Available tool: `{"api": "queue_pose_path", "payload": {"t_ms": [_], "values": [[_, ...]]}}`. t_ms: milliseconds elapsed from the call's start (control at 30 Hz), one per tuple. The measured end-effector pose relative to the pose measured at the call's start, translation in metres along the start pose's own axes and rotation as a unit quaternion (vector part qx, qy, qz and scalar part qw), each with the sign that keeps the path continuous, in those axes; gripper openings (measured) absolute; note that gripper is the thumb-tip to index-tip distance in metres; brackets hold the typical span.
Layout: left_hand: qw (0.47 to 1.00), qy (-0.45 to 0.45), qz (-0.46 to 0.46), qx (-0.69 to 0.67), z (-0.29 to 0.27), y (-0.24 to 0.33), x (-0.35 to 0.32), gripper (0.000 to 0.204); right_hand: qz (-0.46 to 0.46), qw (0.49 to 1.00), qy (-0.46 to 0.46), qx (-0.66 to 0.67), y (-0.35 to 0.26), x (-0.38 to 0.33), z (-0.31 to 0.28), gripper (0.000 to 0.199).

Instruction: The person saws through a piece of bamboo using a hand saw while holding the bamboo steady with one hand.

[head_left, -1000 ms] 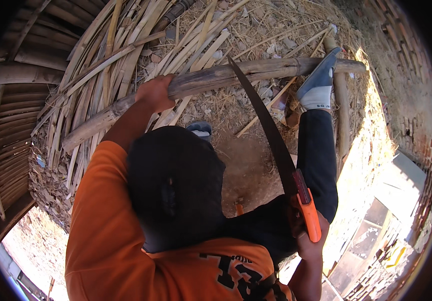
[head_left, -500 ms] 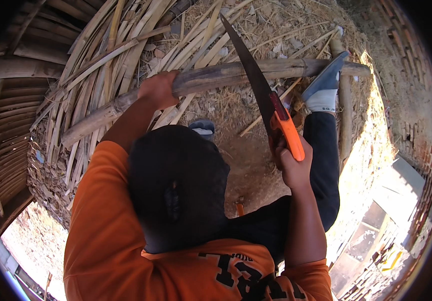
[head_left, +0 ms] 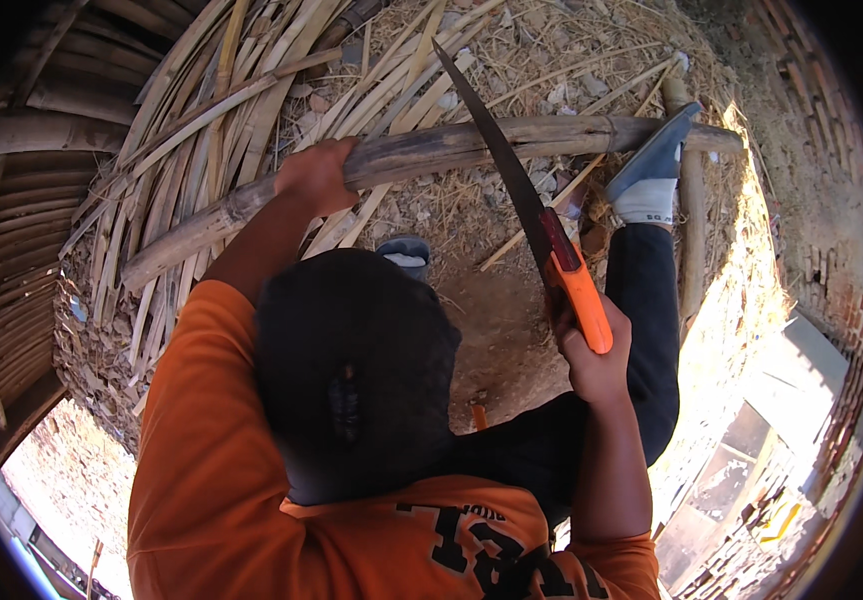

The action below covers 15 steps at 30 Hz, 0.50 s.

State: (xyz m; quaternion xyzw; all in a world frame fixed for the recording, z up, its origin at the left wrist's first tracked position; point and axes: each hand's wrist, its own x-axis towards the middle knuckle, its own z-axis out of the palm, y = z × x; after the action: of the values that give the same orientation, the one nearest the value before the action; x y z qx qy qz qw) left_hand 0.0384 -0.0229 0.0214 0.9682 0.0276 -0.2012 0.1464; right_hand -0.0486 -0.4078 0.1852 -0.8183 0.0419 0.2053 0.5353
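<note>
A long bamboo pole [head_left: 421,155] lies across the ground in front of me, slanting from lower left to upper right. My left hand [head_left: 317,178] is closed round it, left of the middle. In my right hand [head_left: 599,360] is the orange handle of a handsaw [head_left: 579,300]. Its dark blade points up and to the left, crossing the pole to the right of my left hand. Whether the teeth are cutting into the bamboo cannot be made out. My right foot, in a blue-grey shoe [head_left: 646,170], is on the pole near its right end.
Many split bamboo strips [head_left: 191,140] lie piled at the far left. Straw and chips litter the ground beyond the pole. A slatted bamboo wall [head_left: 26,270] stands on the left, a brick wall [head_left: 826,130] on the right. Another pole [head_left: 689,230] lies beside my right leg.
The handsaw has been drawn back toward me and slightly right, with my right hand lower. My left hand, the bamboo pole and my foot have hardly moved.
</note>
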Motion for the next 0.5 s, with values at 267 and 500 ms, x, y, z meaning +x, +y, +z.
{"api": "queue_pose_path", "payload": {"t_ms": [267, 500], "values": [[1.000, -0.024, 0.001, -0.017, -0.004, -0.008, 0.004, 0.086, 0.034, 0.999, 0.025, 0.000, -0.014, -0.041, -0.018, 0.026], [1.000, -0.007, 0.009, 0.007, 0.007, 0.000, 0.001, 0.085, 0.021, 0.998, -0.021, -0.062, -0.002, -0.028, 0.008, 0.032]]}}
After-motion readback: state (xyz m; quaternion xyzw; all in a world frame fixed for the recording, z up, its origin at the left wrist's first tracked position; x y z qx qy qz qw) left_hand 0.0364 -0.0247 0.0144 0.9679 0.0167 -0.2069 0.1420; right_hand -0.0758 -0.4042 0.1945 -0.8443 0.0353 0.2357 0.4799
